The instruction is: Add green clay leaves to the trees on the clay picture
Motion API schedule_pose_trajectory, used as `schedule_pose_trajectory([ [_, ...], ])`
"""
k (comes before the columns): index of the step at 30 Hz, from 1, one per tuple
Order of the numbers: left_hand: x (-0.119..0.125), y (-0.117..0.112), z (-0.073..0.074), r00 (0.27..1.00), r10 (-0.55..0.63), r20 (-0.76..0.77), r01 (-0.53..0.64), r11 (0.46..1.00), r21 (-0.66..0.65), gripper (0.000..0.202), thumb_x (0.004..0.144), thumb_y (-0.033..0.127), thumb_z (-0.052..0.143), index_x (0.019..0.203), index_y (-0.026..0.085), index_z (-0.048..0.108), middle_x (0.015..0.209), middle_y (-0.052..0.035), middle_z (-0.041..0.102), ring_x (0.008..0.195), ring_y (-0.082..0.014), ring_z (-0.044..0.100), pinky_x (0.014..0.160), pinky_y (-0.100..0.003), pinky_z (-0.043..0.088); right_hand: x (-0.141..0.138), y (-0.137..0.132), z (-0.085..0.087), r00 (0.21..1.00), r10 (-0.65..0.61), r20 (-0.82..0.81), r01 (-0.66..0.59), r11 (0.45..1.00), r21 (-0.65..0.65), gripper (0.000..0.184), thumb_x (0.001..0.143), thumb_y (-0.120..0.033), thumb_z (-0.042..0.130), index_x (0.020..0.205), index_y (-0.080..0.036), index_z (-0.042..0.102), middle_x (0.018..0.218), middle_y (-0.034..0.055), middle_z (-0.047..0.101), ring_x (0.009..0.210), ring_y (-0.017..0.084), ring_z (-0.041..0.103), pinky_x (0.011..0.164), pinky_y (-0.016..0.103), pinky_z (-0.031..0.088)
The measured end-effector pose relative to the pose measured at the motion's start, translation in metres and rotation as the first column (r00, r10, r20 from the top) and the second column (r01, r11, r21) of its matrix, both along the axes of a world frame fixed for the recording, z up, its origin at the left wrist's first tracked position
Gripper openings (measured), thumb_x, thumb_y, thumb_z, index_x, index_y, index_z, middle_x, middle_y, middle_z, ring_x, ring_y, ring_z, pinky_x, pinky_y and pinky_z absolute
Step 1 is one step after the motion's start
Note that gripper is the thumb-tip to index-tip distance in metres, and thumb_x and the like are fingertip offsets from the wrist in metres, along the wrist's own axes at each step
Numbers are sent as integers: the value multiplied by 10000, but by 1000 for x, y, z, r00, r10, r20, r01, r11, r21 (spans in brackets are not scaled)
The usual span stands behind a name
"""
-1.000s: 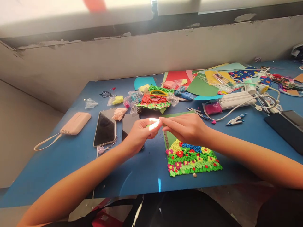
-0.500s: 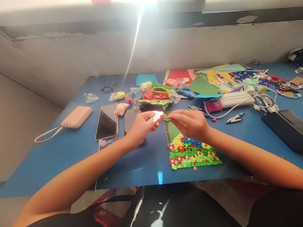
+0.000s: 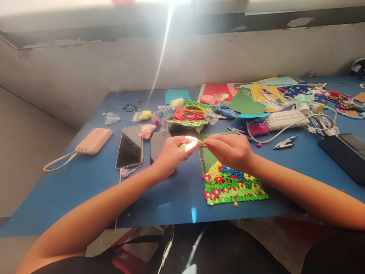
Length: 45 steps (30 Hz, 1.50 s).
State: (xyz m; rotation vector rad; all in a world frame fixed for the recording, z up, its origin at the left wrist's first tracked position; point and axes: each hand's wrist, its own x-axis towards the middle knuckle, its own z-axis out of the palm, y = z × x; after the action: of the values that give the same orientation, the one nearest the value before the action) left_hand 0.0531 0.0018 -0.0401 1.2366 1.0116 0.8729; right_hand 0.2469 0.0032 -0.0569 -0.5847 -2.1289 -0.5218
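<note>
Both of my hands meet over the top left corner of a green card [image 3: 209,152]. My left hand [image 3: 178,150] is closed around a lump of light green modelling clay [image 3: 183,145], mostly hidden by the fingers. My right hand [image 3: 229,148] pinches a small bit of green clay [image 3: 202,144] at the left fingertips. On the card's lower part are rows of clay flowers and leaves [image 3: 234,188] in yellow, red, pink and green, with a blue patch above. A brown clay strip [image 3: 202,160] runs down its left edge.
Two phones [image 3: 129,147] and a pink power bank [image 3: 94,140] lie to the left. Behind my hands are scissors [image 3: 194,110] among bagged clay pieces. Coloured paper [image 3: 248,101], pens [image 3: 285,142], a white pouch [image 3: 288,120], cables and a dark phone [image 3: 345,158] spread rightward.
My right fingertips have shifted slightly down and right, and a green bit of clay now shows between the two hands. The whole view has drifted a little.
</note>
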Motion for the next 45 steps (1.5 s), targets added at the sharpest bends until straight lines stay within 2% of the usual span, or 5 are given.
schedule_pose_trajectory([
  [8, 4, -3, -3, 999, 33, -9, -33, 999, 14, 377, 618, 447, 822, 620, 131, 617, 481, 69, 360, 478, -43, 260, 438, -193, 171, -2, -4, 0, 1000, 1, 2, -1, 1000, -24, 57, 897, -154, 598, 947, -146, 623, 812, 32, 744, 657, 101, 679, 600, 198, 519],
  [23, 4, -15, -1, 996, -76, 47, 78, 996, -33, 512, 694, 502, 760, 489, 147, 453, 487, 49, 376, 470, -44, 283, 438, -200, 178, -6, -20, 0, 994, 15, -107, -35, 982, -186, 104, 874, -106, 617, 965, -142, 653, 901, 59, 761, 745, 131, 722, 673, 202, 576],
  [33, 7, -15, 1, 990, -142, 23, 142, 989, -37, 408, 679, 483, 782, 609, 139, 574, 501, 74, 283, 498, -56, 208, 461, -216, 136, 1, -17, -6, 992, 74, -102, -93, 976, -196, 136, 867, -97, 620, 984, -142, 669, 927, 53, 762, 797, 151, 735, 705, 218, 597],
  [38, 6, -14, -2, 998, -70, -9, 70, 997, 22, 509, 700, 516, 756, 515, 163, 439, 499, 73, 262, 494, -57, 198, 463, -231, 130, 1, -17, -4, 997, 12, -71, -23, 988, -155, 115, 883, -161, 622, 987, -134, 663, 930, 71, 761, 799, 163, 736, 675, 224, 595],
  [45, 6, -14, -3, 997, -77, -26, 77, 997, 24, 482, 714, 497, 754, 530, 160, 462, 505, 68, 285, 501, -60, 210, 465, -228, 145, 0, -18, -2, 996, 19, -83, -28, 993, -111, 63, 868, -103, 620, 925, -118, 643, 835, 56, 757, 671, 141, 711, 574, 221, 544],
])
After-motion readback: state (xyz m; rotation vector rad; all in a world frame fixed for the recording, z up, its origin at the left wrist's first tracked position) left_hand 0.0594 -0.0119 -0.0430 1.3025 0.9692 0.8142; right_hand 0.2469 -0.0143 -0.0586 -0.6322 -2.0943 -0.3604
